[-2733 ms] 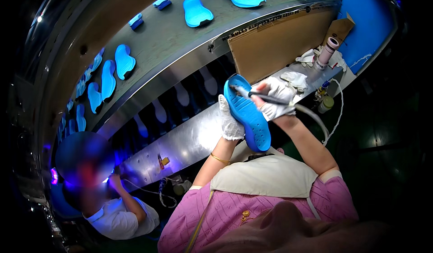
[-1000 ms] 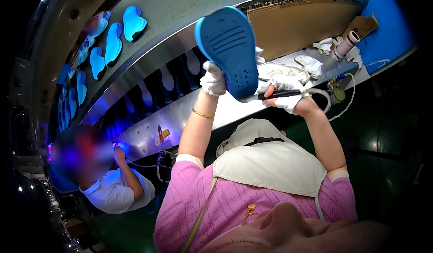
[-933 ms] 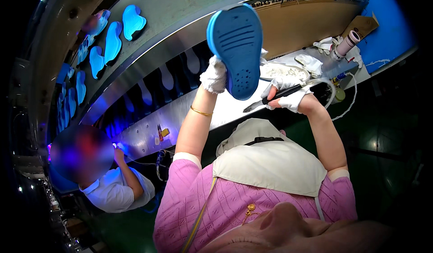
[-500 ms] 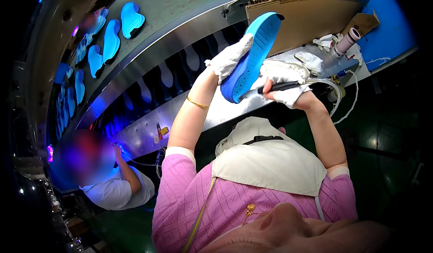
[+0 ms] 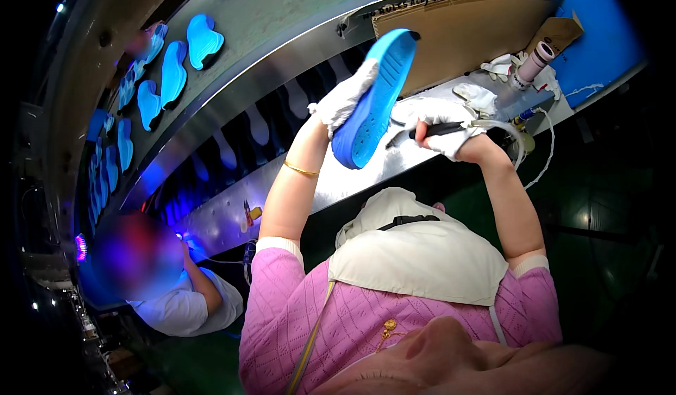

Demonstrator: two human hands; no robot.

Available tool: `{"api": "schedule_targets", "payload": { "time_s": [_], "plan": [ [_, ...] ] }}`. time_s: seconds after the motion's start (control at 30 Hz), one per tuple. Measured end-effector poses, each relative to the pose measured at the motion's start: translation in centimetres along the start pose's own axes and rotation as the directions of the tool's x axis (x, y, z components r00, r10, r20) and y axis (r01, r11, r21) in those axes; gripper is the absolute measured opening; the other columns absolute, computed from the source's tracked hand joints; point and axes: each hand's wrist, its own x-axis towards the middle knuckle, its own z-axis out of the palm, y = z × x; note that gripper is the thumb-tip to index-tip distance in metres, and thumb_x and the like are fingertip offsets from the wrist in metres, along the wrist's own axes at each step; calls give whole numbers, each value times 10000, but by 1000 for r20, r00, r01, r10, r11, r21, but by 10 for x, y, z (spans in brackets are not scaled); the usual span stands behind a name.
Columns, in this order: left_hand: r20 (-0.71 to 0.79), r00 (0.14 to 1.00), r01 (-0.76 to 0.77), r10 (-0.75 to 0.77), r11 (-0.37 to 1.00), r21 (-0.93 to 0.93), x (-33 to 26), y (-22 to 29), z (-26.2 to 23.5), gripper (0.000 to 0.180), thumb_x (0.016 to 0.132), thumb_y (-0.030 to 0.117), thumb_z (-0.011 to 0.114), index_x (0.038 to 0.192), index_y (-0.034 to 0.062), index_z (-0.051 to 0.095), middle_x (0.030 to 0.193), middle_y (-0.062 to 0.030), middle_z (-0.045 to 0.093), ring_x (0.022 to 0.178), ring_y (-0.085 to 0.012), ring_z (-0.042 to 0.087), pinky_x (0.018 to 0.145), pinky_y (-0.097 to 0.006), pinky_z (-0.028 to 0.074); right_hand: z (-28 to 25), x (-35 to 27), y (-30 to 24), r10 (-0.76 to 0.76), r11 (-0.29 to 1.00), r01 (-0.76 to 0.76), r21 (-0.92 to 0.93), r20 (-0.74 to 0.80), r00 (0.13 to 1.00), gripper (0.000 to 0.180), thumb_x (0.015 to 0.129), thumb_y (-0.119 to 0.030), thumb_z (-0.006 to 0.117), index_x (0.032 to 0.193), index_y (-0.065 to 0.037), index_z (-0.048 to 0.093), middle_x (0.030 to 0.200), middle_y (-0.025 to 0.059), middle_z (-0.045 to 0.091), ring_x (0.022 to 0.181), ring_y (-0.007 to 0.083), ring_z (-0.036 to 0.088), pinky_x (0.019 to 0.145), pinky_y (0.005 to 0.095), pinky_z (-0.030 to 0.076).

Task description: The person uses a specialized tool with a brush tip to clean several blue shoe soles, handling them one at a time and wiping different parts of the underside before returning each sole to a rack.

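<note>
My left hand (image 5: 346,101), in a white glove, grips a blue foam shoe sole (image 5: 378,103) by its left side. The sole is tilted, its light blue grooved face showing and its darker blue heel end lower. In my right hand (image 5: 451,140), whose white glove leaves at least one fingertip bare, is a black-handled brush (image 5: 438,129) with a pale hose (image 5: 508,127) running from its back end. The dark brush tip sits just right of the sole's heel, with a small gap between them.
Several blue soles (image 5: 174,74) lie on the green conveyor (image 5: 282,16) at the upper left. More soles stand in a dark rack below it. A cardboard sheet (image 5: 458,39), a pink bottle (image 5: 535,63) and a white cloth (image 5: 477,99) are beyond my right hand. A co-worker (image 5: 186,303) sits at left.
The sole in my left hand has moved left and slightly down, away from the brush. The brush tip, earlier at the heel, is now apart from it. My right hand has barely shifted.
</note>
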Motion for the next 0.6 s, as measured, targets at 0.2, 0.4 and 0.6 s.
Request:
{"api": "schedule_targets", "payload": {
  "time_s": [0.2, 0.4, 0.6],
  "plan": [
    [-89, 803, -566, 590, 707, -425, -13, 3, -6, 802, 840, 612, 526, 1348, 15, 354, 1280, -178, 509, 1108, -283, 562, 939, -415, 489, -19, -14, -15, -131, 965, 179, 191, -239, 962, 156, 795, -20, 704, 853, -54, 562, 821, 25, 607, 750, 67, 568, 660, 208, 461],
    [243, 948, 32, 206, 698, -715, -7, -58, -15, 851, 852, 695, 370, 1355, 10, 393, 1222, -226, 546, 1071, -357, 582, 937, -468, 481, 8, -20, 0, -21, 929, 168, 328, -407, 913, 156, 800, -18, 699, 891, -48, 576, 813, 17, 615, 732, 56, 563, 657, 196, 459],
    [173, 943, -37, 285, 606, -794, -19, -85, 47, 599, 895, 441, 551, 1314, 28, 437, 1253, -173, 539, 1138, -323, 543, 998, -471, 430, 7, -7, 10, -126, 972, 220, 77, -620, 774, 150, 803, -12, 672, 886, -37, 549, 774, 36, 615, 706, 87, 598, 659, 229, 497]
  ]
}}
